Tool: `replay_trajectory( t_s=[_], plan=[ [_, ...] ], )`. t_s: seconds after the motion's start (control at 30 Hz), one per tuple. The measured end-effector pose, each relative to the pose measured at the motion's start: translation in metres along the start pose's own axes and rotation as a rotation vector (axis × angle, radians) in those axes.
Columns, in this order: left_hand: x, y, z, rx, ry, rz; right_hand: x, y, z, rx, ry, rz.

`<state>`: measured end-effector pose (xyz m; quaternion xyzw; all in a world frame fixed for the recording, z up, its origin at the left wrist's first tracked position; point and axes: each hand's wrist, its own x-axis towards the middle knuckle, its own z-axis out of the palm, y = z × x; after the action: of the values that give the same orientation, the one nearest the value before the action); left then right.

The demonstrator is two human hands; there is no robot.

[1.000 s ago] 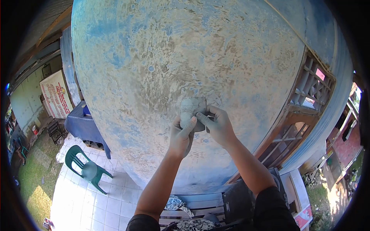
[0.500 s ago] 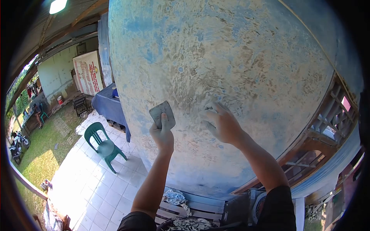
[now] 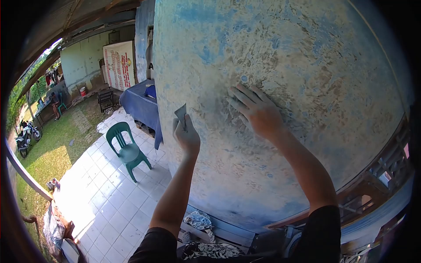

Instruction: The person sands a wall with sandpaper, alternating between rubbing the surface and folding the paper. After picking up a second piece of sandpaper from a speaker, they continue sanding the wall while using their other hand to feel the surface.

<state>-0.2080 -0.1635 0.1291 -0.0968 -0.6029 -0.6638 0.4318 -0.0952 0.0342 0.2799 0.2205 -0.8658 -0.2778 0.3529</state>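
Note:
A mottled wall with blue and beige patches (image 3: 210, 144) fills the middle and right of the view. My right hand (image 3: 258, 109) lies on it with the fingers spread, and nothing shows in its grip. To the left of it, my left hand (image 3: 187, 135) pinches a thin grey flat piece (image 3: 181, 114) between thumb and fingers, seen nearly edge-on. Grey dust coats the fingers of both hands.
A green plastic chair (image 3: 129, 152) stands on the white tiled floor (image 3: 105, 197) at the left. Behind it is a table with a blue cover (image 3: 140, 105). A cloth (image 3: 198, 220) lies on a slatted bench below. Far left, a person (image 3: 55, 105) sits near motorbikes (image 3: 28, 136).
My right hand has moved up the wall and its fingers have spread flat. The grey piece in my left hand has turned from face-on to nearly edge-on. The view has shifted left.

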Motion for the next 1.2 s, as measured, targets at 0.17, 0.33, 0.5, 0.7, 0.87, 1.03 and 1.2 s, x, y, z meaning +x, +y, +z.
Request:
replay_trajectory(
  t_s=[0.17, 0.33, 0.5, 0.7, 0.87, 1.03, 1.2],
  plan=[
    [-0.021, -0.062, 0.024, 0.089, -0.12, 0.122, 0.06, -0.008, 0.023, -0.001, 0.01, -0.087],
    [-0.003, -0.069, 0.019, 0.244, -0.111, 0.334, 0.097, -0.015, 0.031, -0.098, -0.005, -0.158],
    [0.032, -0.1, 0.017, 0.11, -0.086, 0.166, 0.115, -0.026, 0.046, -0.08, 0.045, -0.152],
    [0.035, -0.102, 0.014, 0.087, -0.144, 0.231, 0.134, -0.04, 0.059, -0.092, 0.096, -0.133],
    [0.06, -0.104, 0.011, 0.121, -0.17, 0.211, 0.134, -0.041, 0.058, -0.058, 0.094, -0.118],
    [0.034, -0.11, 0.006, 0.068, -0.075, 0.242, 0.128, -0.049, 0.066, -0.016, 0.091, -0.106],
    [0.038, -0.103, 0.001, 0.123, -0.238, 0.16, 0.124, -0.057, 0.073, 0.001, 0.072, -0.14]
  ],
)
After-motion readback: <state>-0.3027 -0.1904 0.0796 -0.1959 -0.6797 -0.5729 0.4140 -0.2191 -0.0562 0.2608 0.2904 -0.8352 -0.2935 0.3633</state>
